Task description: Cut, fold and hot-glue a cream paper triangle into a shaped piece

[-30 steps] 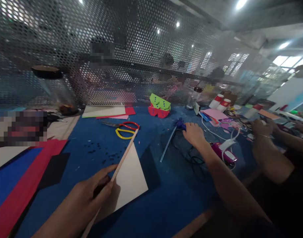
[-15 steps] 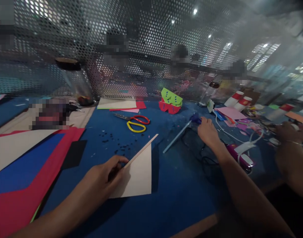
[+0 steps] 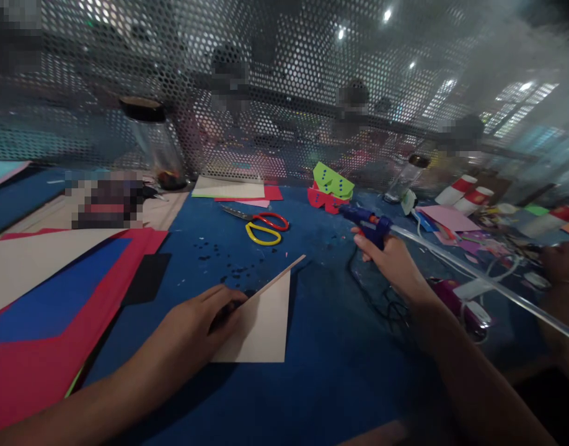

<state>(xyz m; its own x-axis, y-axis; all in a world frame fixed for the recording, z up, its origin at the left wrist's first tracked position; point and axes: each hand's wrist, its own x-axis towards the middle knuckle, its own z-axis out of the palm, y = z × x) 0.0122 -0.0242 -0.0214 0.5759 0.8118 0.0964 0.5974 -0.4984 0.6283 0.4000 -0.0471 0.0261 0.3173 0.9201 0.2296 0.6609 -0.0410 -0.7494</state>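
Currently: blue table, mesh behind.
Gun gripped in right hand, rod cropped; strip, card held in left hand, fingers partly hidden.

perforated metal screen behind | blue tabletop | bright overhead lights | gridded windows, upper right

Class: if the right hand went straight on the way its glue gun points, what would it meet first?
Probably the red paper cut-out: the blue glue gun in the right hand points toward it, though the depth between them is unclear.
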